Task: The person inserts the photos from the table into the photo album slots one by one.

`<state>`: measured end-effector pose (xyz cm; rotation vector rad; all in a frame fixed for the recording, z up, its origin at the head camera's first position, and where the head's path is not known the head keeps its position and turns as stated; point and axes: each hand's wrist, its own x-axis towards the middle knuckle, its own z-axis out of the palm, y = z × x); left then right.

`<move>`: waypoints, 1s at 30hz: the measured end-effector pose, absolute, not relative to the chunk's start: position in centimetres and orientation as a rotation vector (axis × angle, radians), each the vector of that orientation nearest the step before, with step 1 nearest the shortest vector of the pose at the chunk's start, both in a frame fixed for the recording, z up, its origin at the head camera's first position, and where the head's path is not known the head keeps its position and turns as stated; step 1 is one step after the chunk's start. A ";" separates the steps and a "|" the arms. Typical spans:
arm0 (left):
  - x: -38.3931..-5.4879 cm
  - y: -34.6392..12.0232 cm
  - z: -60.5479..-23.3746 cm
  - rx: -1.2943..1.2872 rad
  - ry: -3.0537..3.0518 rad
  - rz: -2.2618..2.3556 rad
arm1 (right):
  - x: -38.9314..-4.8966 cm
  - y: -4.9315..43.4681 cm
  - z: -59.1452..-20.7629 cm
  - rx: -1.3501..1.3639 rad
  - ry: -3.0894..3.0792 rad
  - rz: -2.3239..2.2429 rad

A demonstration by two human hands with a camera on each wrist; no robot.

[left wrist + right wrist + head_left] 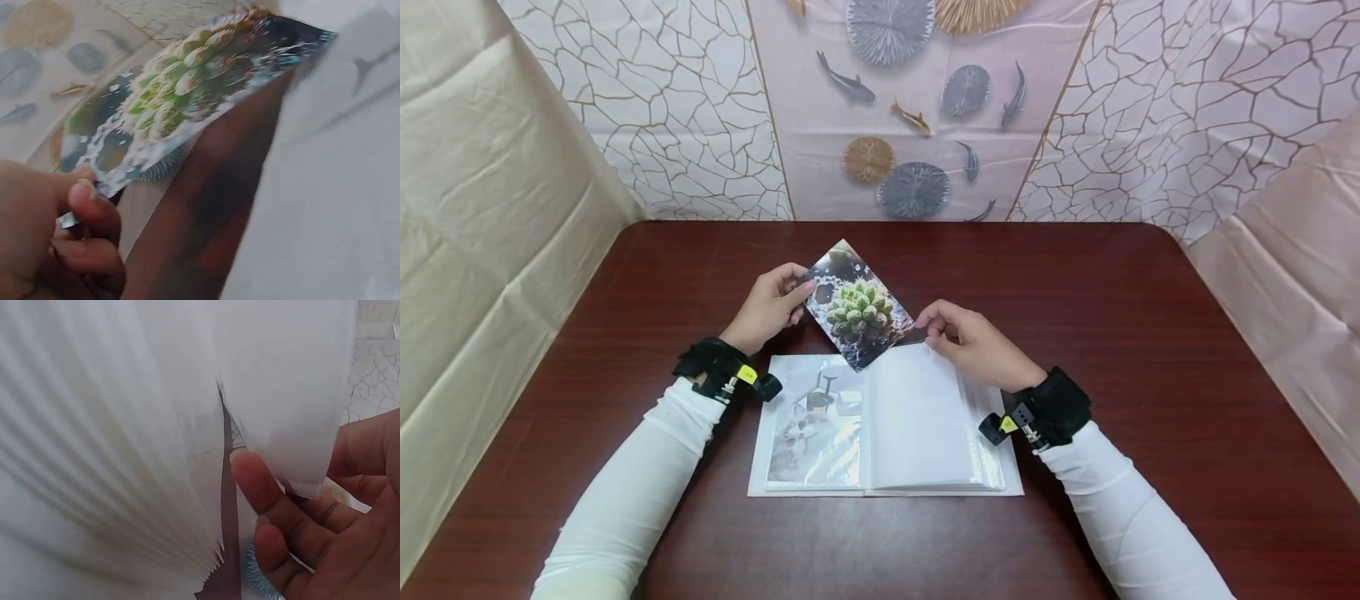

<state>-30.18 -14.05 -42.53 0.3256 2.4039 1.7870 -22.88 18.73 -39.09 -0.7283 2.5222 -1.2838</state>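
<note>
My left hand [769,307] pinches a photo print [861,307] of a green spiny succulent by its left edge, thumb on the picture side. The print is tilted, its lower corner over the top of an open white photo album [883,493]. At the album's upper right, my right hand [979,343] pinches the top edge of a page [917,425] between thumb and fingers. From the right wrist view, that translucent page [287,375] stands raised, with the other pages [112,437] fanned beside it. The print's right corner lies close to my right fingertips.
On the album's left page, a clear sleeve [816,429] covers a faded, pale picture. The album lies on a dark red-brown table [880,550]. Patterned cloth [917,108] hangs behind the table, and cream cloth [482,250] hangs along its left side.
</note>
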 end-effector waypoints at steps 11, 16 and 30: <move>-30.9 -12.2 -42.2 0.407 2.562 1.868 | -22.8 18.8 -39.1 -0.766 2.469 -1.388; -31.4 -11.3 -41.7 0.429 2.594 1.890 | -22.8 18.6 -39.0 -0.771 2.454 -1.407; -32.9 -10.1 -40.8 0.521 2.567 1.882 | -22.7 18.6 -38.9 -0.784 2.439 -1.446</move>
